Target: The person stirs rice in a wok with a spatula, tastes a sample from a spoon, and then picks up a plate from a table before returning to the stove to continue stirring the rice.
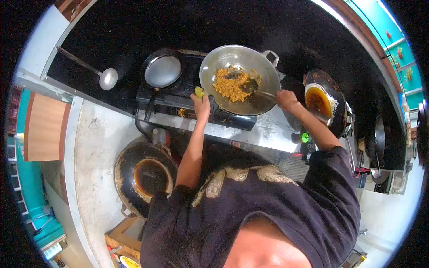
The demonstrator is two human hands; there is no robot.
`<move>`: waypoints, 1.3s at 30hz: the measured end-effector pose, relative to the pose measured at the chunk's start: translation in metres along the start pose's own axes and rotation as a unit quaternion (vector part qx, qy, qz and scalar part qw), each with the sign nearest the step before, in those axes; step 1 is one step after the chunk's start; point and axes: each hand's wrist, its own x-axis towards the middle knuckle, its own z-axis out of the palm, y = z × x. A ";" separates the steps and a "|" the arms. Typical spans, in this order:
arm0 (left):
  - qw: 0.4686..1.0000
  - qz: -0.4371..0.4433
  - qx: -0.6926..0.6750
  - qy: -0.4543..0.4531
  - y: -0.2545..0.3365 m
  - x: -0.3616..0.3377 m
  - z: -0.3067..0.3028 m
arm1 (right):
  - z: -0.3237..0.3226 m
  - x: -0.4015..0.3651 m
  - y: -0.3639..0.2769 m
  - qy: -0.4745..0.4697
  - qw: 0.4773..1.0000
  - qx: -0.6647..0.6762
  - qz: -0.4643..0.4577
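A large metal wok sits on the stove, with orange-brown crumbly food spread over its bottom. My left hand is closed on a small yellow-green cloth against the wok's left rim; whether it also grips a handle there is hidden. The fingers of my right hand wrap round the handle of a spatula. Its dark blade rests in the food, right of the middle.
Left of the wok, a small frying pan stands on the stove. A ladle lies farther left. At right is a dark pan with brown liquid. Another wok with dark liquid sits low at left.
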 end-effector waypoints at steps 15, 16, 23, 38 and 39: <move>1.000 -0.014 0.007 -0.010 -0.003 -0.003 -0.003 | -0.029 -0.038 -0.002 -0.192 0.800 0.568 0.017; 0.999 -0.036 0.012 -0.022 0.006 -0.005 -0.006 | -0.028 -0.045 -0.004 -0.225 0.797 0.560 0.019; 1.000 -0.005 0.012 -0.005 -0.013 0.000 0.000 | 0.015 -0.023 -0.016 -0.162 0.812 0.559 0.041; 1.000 0.007 0.015 -0.002 0.008 -0.009 -0.007 | 0.025 -0.026 -0.022 -0.158 0.719 0.672 0.086; 1.000 0.011 0.014 0.006 0.010 -0.009 -0.005 | 0.015 -0.036 -0.029 -0.187 0.708 0.679 0.061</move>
